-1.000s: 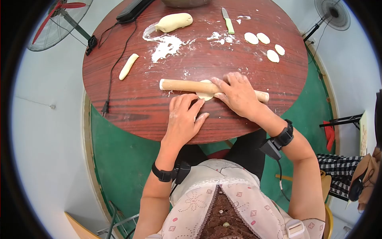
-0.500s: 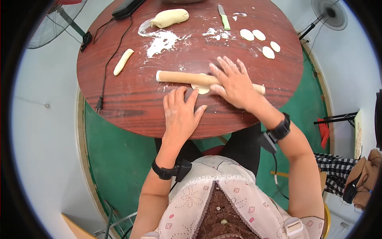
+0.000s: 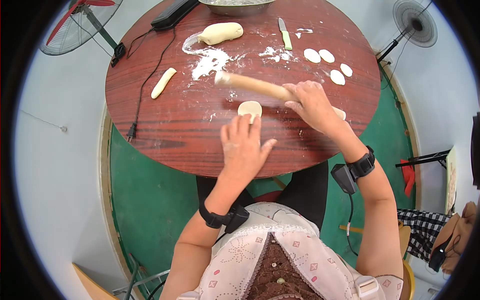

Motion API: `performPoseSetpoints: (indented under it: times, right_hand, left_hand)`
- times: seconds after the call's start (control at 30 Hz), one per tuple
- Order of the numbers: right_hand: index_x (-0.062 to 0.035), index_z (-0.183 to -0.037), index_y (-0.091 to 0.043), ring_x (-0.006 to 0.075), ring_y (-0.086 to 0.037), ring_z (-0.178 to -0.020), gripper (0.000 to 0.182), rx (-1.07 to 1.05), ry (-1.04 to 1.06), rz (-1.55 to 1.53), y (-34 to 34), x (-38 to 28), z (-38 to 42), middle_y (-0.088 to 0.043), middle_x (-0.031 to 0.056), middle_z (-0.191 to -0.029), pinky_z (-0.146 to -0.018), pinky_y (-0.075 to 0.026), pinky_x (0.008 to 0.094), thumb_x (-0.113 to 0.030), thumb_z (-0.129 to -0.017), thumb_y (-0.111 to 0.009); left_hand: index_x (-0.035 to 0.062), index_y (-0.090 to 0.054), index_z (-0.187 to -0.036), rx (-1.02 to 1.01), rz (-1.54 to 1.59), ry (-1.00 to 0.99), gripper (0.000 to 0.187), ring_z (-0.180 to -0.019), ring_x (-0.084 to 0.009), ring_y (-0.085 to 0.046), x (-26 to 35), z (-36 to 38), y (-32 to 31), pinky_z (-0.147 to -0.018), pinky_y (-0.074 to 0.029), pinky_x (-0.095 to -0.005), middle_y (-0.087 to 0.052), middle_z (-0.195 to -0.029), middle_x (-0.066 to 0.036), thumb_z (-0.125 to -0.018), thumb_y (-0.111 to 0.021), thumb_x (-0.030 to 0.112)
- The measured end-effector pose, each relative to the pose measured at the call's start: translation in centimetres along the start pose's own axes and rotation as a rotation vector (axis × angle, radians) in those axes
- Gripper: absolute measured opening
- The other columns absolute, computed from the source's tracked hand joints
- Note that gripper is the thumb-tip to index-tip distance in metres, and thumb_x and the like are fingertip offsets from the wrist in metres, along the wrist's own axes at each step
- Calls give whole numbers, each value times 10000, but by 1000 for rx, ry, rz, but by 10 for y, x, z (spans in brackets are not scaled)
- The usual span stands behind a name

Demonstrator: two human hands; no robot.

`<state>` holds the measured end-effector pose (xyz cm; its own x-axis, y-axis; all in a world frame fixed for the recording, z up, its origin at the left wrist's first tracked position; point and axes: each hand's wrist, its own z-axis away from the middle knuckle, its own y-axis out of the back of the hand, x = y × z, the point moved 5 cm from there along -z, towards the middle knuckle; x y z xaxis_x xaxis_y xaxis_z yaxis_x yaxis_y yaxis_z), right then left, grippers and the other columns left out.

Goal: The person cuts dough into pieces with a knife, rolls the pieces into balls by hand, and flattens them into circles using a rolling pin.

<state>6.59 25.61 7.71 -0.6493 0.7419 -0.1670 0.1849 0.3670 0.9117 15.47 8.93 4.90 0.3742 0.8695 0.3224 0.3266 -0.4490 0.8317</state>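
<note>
My right hand [image 3: 313, 106] is wrapped round a wooden rolling pin [image 3: 257, 86], which slants with its left end raised, apparently off the table. A flat round of dough [image 3: 249, 108] lies on the table below the pin. At its near edge are the fingertips of my left hand [image 3: 243, 145], palm down with the thumb apart. Whether those fingers grip the dough cannot be made out.
Small dough rounds [image 3: 312, 55] lie at the right, near a green-handled knife [image 3: 285, 37]. A large dough lump [image 3: 220, 33], scattered flour [image 3: 209, 63], a dough strip [image 3: 163, 83] and a black cord [image 3: 145, 88] are at the left. A metal basin [image 3: 237, 7] stands at the back.
The rolling pin has come up off the dough round and tilted, gripped in my right hand instead of under its flat palm. My left hand has shifted right onto the dough's near edge.
</note>
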Motion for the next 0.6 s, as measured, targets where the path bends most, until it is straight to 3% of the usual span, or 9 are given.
performPoseSetpoints:
  times: [0.17,0.27,0.4,0.6]
  right_hand:
    - [-82,-1210,-565,294,-535,-1024,399,-143,152,-9,-21,-30,1,-597,106,-1009,-905,-390,429,-260,-858,-625]
    - [-100,-1256,-553,306,-487,-1154,425,-53,158,53,-36,-31,-10,-560,138,-1165,-981,-351,462,-344,-909,-544]
    - [-106,-1319,-507,344,-380,-1302,509,-85,-9,173,-49,-4,-37,-452,184,-1364,-1081,-254,512,-450,-980,-345]
    - [-93,-1367,-441,340,-352,-1336,521,-191,69,39,-42,-31,-2,-418,183,-1403,-1075,-268,538,-415,-957,-431]
  left_hand:
    - [-44,-553,-1211,-63,-6,9,627,-1196,-321,-424,8,7,-12,-969,-298,-461,-496,-1274,-174,-784,-692,393]
    - [-51,-556,-1205,-88,-8,-4,611,-1208,-316,-425,8,7,-10,-975,-292,-458,-495,-1288,-172,-794,-687,381]
    - [-35,-561,-1207,-91,-1,-9,586,-1195,-319,-433,6,7,-9,-980,-290,-458,-507,-1264,-168,-793,-693,359]
    - [-8,-555,-1219,-94,36,-28,578,-1201,-316,-421,-1,5,-7,-995,-282,-477,-492,-1258,-160,-785,-702,344]
